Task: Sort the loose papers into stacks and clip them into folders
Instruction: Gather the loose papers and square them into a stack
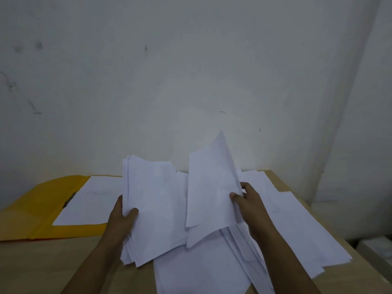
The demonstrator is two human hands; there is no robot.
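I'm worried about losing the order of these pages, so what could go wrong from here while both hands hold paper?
The thick white sheaf in the left hand is fanned at its lower edge and could slide apart. The raised white sheets pinched by the right hand might drop onto the loose white papers spread on the wooden table and mix in.

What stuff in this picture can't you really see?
Head view only:
- Print on the held stack and lifted sheet: too faint and blurred to read.
- Right hand fingers: mostly behind that sheet.
- Left hand fingers: behind the stack.
- Yellow folder clip: small and dark, type unclear.
- Table under the loose papers: covered.
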